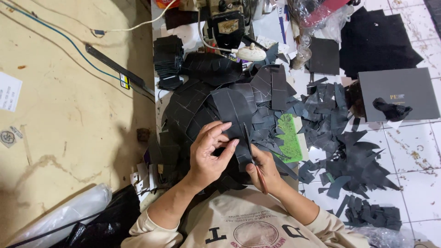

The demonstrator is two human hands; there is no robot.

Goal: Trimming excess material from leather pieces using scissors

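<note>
My left hand (210, 151) holds a black leather piece (233, 112) by its near edge, fingers curled over it. My right hand (264, 171) grips scissors (255, 161) with reddish handles, and the blades point up into the same black piece. Both hands work over a heap of cut black leather pieces (206, 98) on a small table, close in front of my beige shirt.
A stack of black squares (168, 57) sits at the table's back left. A sewing machine (227, 23) and a white lamp (251, 53) stand behind the heap. A green cutting mat (289, 138) peeks out at right. Black scraps (349, 160) and a dark grey box (399, 94) lie on the tiled floor.
</note>
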